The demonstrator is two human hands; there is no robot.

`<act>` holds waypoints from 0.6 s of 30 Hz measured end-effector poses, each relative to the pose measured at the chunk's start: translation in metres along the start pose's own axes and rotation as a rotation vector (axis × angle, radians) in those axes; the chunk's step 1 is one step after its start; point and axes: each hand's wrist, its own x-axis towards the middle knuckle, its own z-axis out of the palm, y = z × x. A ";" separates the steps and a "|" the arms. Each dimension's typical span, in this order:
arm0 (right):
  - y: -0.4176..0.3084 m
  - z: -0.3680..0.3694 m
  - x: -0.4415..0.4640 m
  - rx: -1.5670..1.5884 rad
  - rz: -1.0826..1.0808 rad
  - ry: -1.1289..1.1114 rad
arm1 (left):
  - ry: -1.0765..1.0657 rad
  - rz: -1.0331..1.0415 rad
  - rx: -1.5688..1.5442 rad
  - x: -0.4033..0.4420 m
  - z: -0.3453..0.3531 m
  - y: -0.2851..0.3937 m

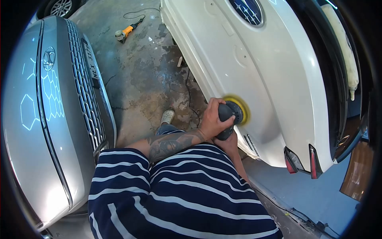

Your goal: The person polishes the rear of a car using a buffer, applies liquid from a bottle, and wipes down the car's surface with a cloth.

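A black car polisher (226, 116) with a round yellow pad (245, 109) is held against the lower part of a white tailgate (274, 83). The pad's edge is blurred, as if spinning. My left hand (213, 120), at the end of a tattooed forearm, is closed over the head of the polisher from above. Lower down, my right hand (228, 144) wraps round its rear body; some of its fingers are hidden behind the tool and my left arm.
To the left stands a silver car (30, 119) with a honeycomb grille. An orange and black power tool (128, 30) lies on the worn concrete floor (139, 75) with its cord. Another dark cable (189, 91) runs beneath the white car's edge. Tail lights (313, 161) protrude at lower right.
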 end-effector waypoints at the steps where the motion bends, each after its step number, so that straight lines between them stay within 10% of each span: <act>1: 0.002 -0.002 0.003 -0.018 0.022 0.002 | 0.032 -0.020 0.008 0.003 0.000 0.002; 18: -0.054 0.015 0.047 -0.220 -0.016 0.004 | 0.168 -0.118 -0.037 0.052 -0.037 -0.013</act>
